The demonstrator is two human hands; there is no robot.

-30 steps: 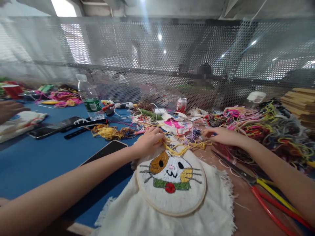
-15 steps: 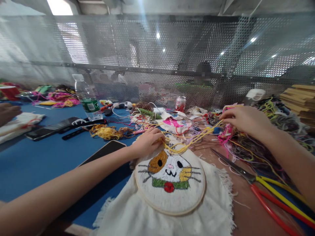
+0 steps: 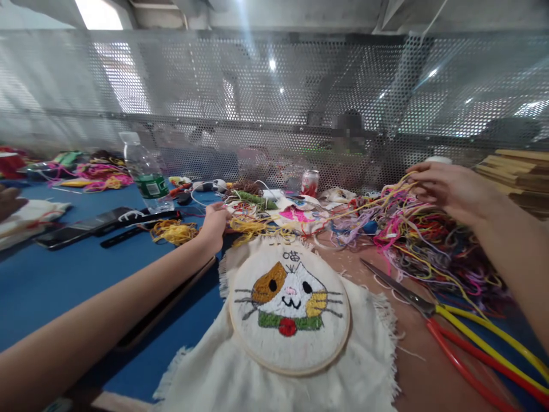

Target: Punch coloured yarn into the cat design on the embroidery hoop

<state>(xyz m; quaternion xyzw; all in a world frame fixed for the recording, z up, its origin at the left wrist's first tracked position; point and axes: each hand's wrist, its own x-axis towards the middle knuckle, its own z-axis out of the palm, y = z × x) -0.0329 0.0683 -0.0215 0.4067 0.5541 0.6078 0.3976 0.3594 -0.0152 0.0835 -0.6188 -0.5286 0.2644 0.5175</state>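
Yellow yarn (image 3: 253,229) stretches across the table behind the embroidery hoop (image 3: 343,343). My left hand (image 3: 214,225) closes on its left end, beside a loose yellow bundle. Held higher, my right hand (image 3: 450,187) pinches the other end above a tangled heap of coloured yarn (image 3: 437,240). White cloth (image 3: 364,366) with frayed edges is stretched in the hoop. On it is a stitched cat face (image 3: 291,294) with brown and yellow patches, a green collar and a red bell. Scissors (image 3: 424,306) with red and yellow handles lie to the right.
A water bottle (image 3: 150,183), a black phone (image 3: 81,226) and an orange-yellow yarn bundle (image 3: 174,230) are on the left. Behind stand a drink can (image 3: 309,183) and a perforated metal screen (image 3: 266,114). Another person's hand (image 3: 9,201) is at far left; wooden pieces (image 3: 514,174) are stacked right.
My hands have moved apart, left hand leftward and right hand up and rightward, drawing the yellow yarn out. The yarn no longer hangs over the hoop, and the stitched character above the cat is uncovered.
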